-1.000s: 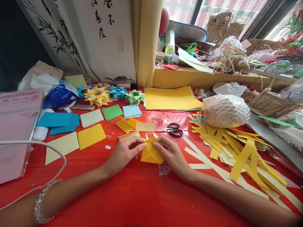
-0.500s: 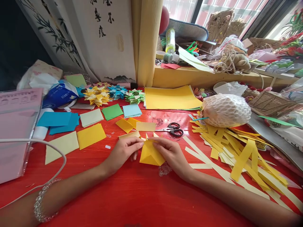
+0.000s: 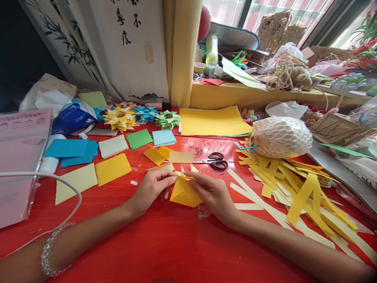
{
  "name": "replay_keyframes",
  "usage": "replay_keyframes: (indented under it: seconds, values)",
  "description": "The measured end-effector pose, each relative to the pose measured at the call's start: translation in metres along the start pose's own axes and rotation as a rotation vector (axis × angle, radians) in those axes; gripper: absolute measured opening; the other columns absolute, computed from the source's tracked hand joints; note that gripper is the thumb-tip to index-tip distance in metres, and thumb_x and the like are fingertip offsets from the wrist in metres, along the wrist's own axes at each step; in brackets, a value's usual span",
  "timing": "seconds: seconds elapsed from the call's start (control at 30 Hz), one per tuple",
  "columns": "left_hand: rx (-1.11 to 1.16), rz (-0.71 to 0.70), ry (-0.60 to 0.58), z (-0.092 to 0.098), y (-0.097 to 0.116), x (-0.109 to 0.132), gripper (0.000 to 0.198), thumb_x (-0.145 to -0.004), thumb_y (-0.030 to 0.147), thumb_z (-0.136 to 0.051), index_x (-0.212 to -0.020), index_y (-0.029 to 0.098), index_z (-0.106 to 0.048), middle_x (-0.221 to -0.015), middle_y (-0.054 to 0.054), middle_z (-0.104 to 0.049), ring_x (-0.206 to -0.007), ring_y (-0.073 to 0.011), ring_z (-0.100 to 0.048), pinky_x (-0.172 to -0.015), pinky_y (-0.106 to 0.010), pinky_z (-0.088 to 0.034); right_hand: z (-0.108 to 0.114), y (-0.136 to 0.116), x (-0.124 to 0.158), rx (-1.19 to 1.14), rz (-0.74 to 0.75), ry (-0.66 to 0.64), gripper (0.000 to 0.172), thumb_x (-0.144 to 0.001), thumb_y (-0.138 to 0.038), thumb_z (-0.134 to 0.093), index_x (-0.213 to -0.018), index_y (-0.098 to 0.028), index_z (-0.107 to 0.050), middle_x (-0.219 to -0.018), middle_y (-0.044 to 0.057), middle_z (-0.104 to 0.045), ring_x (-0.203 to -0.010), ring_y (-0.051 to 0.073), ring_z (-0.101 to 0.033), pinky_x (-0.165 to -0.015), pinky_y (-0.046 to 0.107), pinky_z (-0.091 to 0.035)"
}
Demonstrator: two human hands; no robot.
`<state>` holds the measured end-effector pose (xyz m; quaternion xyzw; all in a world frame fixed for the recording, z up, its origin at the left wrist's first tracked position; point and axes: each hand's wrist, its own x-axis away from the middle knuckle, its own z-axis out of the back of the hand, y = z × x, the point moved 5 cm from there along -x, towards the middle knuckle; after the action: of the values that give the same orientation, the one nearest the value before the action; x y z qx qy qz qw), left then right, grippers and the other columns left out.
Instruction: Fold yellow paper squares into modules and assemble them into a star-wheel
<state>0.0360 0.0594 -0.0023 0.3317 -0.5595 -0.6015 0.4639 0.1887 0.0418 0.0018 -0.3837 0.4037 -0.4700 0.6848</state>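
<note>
A folded yellow paper piece (image 3: pixel 183 192) lies on the red table (image 3: pixel 165 243) between my two hands. My left hand (image 3: pixel 151 186) pinches its upper left edge with curled fingers. My right hand (image 3: pixel 213 192) grips its right side, fingers pressed along the top fold. Just behind the piece lie small pale and yellow folded bits (image 3: pixel 165 167). Black-handled scissors (image 3: pixel 214 160) rest a short way beyond my right hand.
Squares of blue (image 3: pixel 70 151), yellow (image 3: pixel 112 169), green (image 3: pixel 139 139) and pale paper lie at left. Folded paper stars (image 3: pixel 120 119) sit at the back. Yellow strips (image 3: pixel 294 188) pile at right beside a net-wrapped bundle (image 3: pixel 279 137). A white cable (image 3: pixel 59 181) and pink box (image 3: pixel 20 157) are at far left.
Both hands have stayed on the yellow piece. The piece has tipped slightly left and flattened as my right fingers slid along its top fold.
</note>
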Motion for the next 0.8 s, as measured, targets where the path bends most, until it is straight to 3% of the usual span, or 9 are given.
replay_keyframes:
  seconds: [0.63, 0.8]
  values:
    - [0.011, 0.007, -0.037, -0.0009, -0.0002, -0.0018, 0.021, -0.083, 0.032, -0.048, -0.076, 0.016, -0.060, -0.050, 0.004, -0.048, -0.045, -0.0095, -0.045, -0.045, -0.021, -0.036, 0.0028, -0.0039, 0.0000, 0.072, -0.010, 0.019, 0.028, -0.083, -0.021, -0.043, -0.092, -0.019, -0.070, -0.065, 0.002, -0.062, -0.055, 0.012, -0.051, -0.049, 0.022, -0.037]
    - [-0.010, 0.009, -0.069, -0.0016, -0.0027, -0.0045, 0.030, -0.085, 0.039, -0.044, -0.066, 0.017, -0.051, -0.045, 0.004, -0.046, -0.042, -0.0098, -0.045, -0.042, -0.020, -0.036, 0.0021, -0.0045, 0.0004, 0.082, 0.001, 0.026, 0.028, -0.083, -0.020, -0.043, -0.092, -0.019, -0.070, -0.068, 0.002, -0.065, -0.056, 0.012, -0.053, -0.050, 0.022, -0.039]
